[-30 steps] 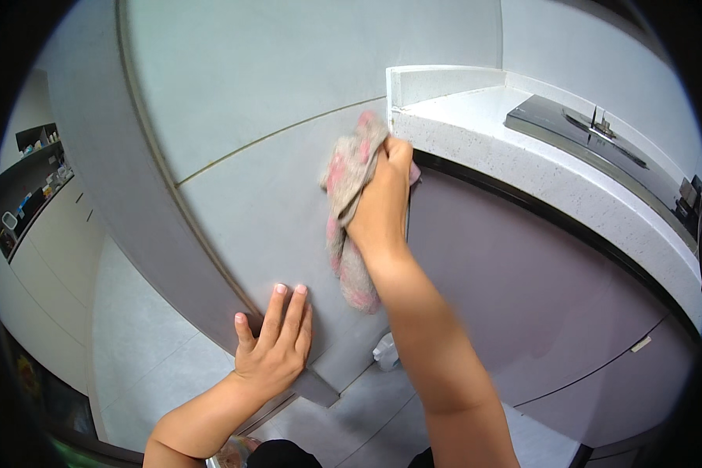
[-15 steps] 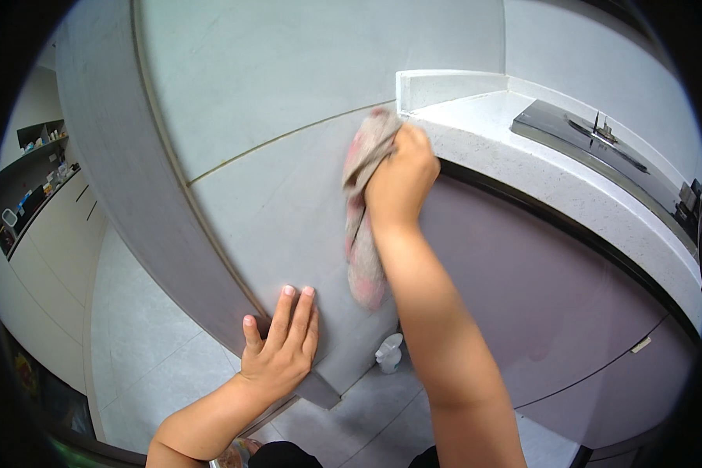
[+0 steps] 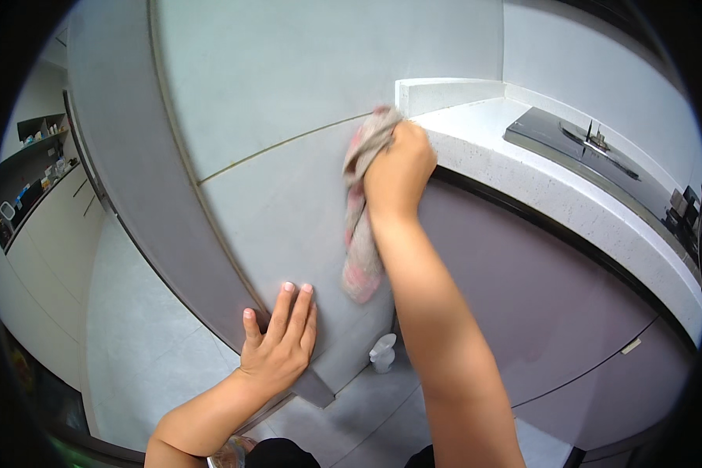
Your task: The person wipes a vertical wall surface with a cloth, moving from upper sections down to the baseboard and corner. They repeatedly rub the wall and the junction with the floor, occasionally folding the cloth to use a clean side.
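My right hand (image 3: 400,168) is closed around a greyish cloth with pink patches (image 3: 360,269). The cloth's upper part is bunched against the tiled wall (image 3: 265,195), beside the front corner of the white counter, and its loose end hangs down along my forearm. My fingertips are turned toward the wall and partly hidden. Lower and to the left, my left hand (image 3: 279,343) rests with fingers spread on the wall's lower part, its thumb next to the grey door frame (image 3: 203,226). Nothing is in that hand.
A speckled white counter (image 3: 515,160) juts out at right, carrying a gas hob (image 3: 573,144), above mauve cabinet doors (image 3: 515,273). A whitish plastic bottle (image 3: 383,354) stands on the floor by the wall's foot. Beyond the frame at left are pale cabinets (image 3: 47,288) and shelves.
The view has shifted slightly, so the door frame and counter sit a little differently. The cloth's hanging end has swung slightly left and up. Both hands keep nearly the same places.
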The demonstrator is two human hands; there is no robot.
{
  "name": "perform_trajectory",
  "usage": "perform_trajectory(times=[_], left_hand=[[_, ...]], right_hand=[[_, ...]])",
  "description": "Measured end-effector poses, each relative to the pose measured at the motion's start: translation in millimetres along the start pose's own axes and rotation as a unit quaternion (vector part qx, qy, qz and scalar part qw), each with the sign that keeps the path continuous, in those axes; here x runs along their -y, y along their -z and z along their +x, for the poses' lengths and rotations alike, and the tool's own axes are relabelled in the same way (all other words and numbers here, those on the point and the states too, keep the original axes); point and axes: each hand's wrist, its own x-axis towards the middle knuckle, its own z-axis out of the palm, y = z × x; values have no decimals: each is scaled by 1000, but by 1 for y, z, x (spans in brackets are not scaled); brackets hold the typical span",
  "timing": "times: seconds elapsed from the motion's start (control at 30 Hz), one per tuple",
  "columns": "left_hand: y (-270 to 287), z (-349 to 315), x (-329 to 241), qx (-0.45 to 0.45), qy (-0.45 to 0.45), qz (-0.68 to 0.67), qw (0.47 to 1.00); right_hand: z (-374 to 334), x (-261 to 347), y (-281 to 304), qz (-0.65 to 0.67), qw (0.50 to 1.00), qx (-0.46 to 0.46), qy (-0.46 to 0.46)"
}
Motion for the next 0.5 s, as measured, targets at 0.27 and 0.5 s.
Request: perform_trajectory(times=[0.27, 0.5], left_hand=[[1, -1, 1, -3, 4, -4, 1000], [5, -3, 3, 17, -6, 12, 1000]], right_hand=[[5, -22, -7, -31, 997, -32, 68], [-20, -25, -7, 28, 993, -25, 112]])
